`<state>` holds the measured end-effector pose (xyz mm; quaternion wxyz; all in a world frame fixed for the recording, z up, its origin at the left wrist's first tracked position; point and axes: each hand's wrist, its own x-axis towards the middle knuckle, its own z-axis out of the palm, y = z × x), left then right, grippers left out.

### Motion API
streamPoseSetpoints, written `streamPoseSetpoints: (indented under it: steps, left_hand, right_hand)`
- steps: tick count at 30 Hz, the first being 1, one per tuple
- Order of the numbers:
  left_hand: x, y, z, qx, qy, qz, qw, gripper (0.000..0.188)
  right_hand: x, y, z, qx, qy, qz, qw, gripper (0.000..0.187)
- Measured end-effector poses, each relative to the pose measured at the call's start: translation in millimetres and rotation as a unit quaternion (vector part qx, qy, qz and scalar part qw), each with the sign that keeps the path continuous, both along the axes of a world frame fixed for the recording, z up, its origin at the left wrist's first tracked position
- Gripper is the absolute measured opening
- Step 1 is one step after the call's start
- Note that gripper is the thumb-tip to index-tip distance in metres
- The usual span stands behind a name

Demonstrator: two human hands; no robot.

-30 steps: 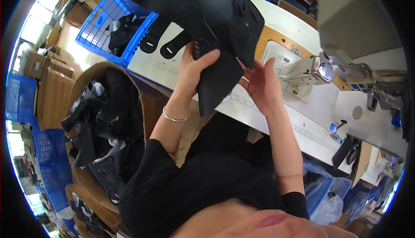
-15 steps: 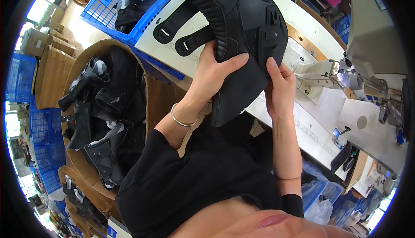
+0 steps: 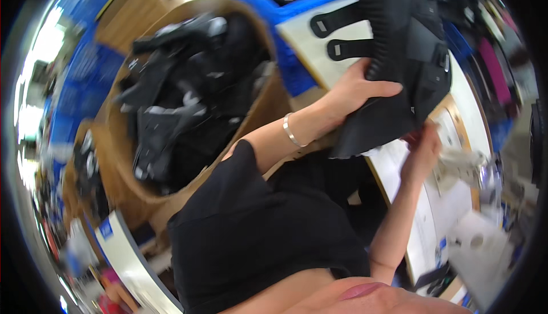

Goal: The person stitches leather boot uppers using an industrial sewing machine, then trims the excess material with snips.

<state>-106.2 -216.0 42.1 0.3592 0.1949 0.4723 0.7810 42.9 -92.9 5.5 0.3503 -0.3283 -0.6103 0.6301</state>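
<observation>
In the upper right of the frame the large ribbed padded piece (image 3: 399, 57) is black all over, matte with darker ridges. Two flat straps (image 3: 337, 37) beside it are black with small pale patches. The plastic crate (image 3: 297, 5) at the top is bright blue. The round cardboard drum (image 3: 268, 108) is tan, its heaped contents black. A thin bracelet (image 3: 291, 131) is silver.

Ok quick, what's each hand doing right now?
Left hand: closed on the black padded piece.
Right hand: at the piece's lower edge; grip cannot be told.
</observation>
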Motion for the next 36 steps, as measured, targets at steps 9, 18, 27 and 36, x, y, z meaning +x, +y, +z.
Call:
streamPoseSetpoints:
  steps: [9,18,27,36]
  left_hand:
    - [-131,-259,26,-0.527,0.437,0.497,0.534,0.054]
    - [-130,-589,-132,-0.831,0.174,0.48,0.221,0.087]
    - [-202,-514,-94,-0.754,0.204,0.587,0.213,0.037]
    - [-415,-177,-40,-0.346,0.683,0.495,0.411,0.019]
  right_hand:
    - [25,29,-88,0.147,-0.127,0.175,0.965,0.024]
    - [28,19,-82,0.213,-0.128,0.186,0.951,0.016]
    - [21,6,-66,0.179,-0.142,0.163,0.96,0.015]
    - [-126,0,-41,0.502,-0.159,0.301,0.795,0.022]
